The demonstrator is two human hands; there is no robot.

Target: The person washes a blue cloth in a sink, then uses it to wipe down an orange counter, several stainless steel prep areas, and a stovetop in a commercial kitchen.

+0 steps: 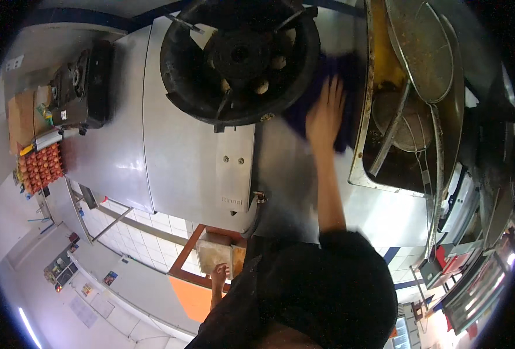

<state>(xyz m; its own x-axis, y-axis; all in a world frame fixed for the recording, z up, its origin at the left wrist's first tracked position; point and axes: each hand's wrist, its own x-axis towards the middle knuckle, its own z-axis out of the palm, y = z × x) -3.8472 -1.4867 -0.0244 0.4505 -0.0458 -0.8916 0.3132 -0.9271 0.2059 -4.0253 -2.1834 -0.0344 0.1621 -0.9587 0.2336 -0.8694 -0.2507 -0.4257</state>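
My right hand (326, 115) lies with its fingers stretched out over a dark purple cloth (349, 94), pressing it to the stainless steel counter (290, 174). The cloth sits between a black gas burner ring (183, 94) and a metal tray (360, 131) with a worn rim. Part of the cloth is hidden under my hand. Down at my left side, away from the counter, my left hand (219, 275) hangs with loosely curled fingers, and nothing shows in it.
Large wire strainers (421, 48) rest across the tray on the right. A Rinnai control panel (235, 174) lies below the burner. Far left are a black portable stove (85, 87) and stacked eggs (41, 168). An orange-fronted cabinet (192, 296) stands near my left hand.
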